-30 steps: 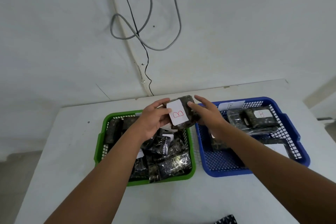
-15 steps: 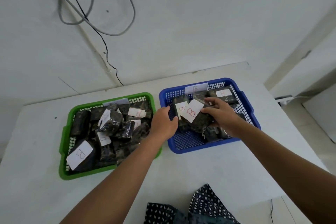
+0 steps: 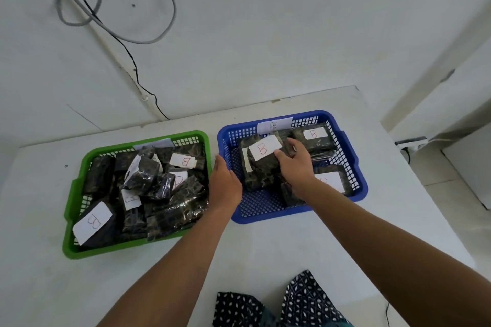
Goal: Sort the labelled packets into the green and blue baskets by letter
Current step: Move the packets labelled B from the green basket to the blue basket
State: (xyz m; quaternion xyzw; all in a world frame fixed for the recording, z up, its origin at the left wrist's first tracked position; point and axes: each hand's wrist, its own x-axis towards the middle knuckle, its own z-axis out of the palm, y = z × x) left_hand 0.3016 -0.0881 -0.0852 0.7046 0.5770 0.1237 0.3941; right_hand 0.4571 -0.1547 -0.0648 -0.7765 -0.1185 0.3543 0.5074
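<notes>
The green basket on the left is piled with several dark packets, some showing white labels marked B. To its right the blue basket has a B tag on its far wall and several packets labelled B. My right hand grips a dark packet with a B label, low inside the blue basket, on top of other packets. My left hand holds nothing. It sits in the gap between the baskets, fingers straight, by the blue basket's left rim.
Both baskets stand on a white table against a white wall with hanging cables. Patterned dark cloth shows at the near edge. The table's right edge drops to a tiled floor with a socket.
The B packet went from above the green basket, held in both hands, rightwards and down into the blue basket in my right hand alone. My left hand let go.
</notes>
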